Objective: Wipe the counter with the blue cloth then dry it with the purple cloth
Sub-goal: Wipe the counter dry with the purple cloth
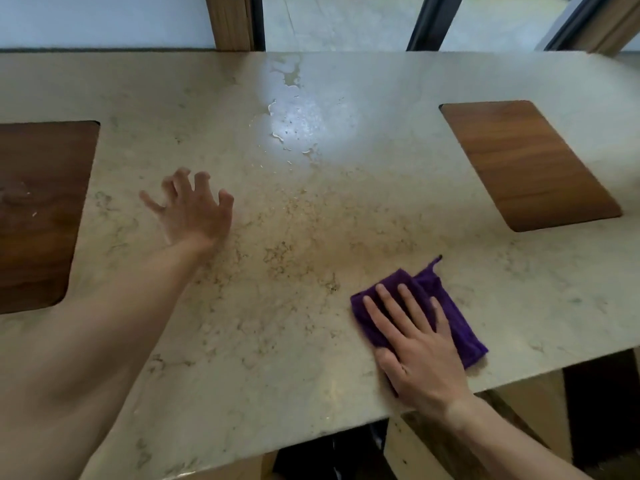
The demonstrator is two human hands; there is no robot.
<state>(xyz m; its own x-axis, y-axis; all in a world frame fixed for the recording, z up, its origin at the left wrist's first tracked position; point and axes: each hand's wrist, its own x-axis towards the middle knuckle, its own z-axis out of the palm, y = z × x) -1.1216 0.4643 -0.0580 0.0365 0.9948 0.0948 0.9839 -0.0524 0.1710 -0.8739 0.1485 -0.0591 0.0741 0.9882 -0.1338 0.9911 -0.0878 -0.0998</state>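
Note:
A folded purple cloth (460, 327) lies on the beige stone counter (277, 271) near its front edge, right of centre. My right hand (415, 344) presses flat on the cloth with straight fingers. My left hand (194, 209) hovers or rests on the bare counter left of centre, fingers spread and slightly bent, holding nothing. A patch of water streaks and droplets (294, 123) glistens toward the back middle of the counter. No blue cloth is in view.
Two wooden inlay panels are set in the counter, a dark one at the left (38, 209) and a lighter one at the right (526, 164). Window frames (433, 22) rise behind the far edge. The front edge drops off close to my right wrist.

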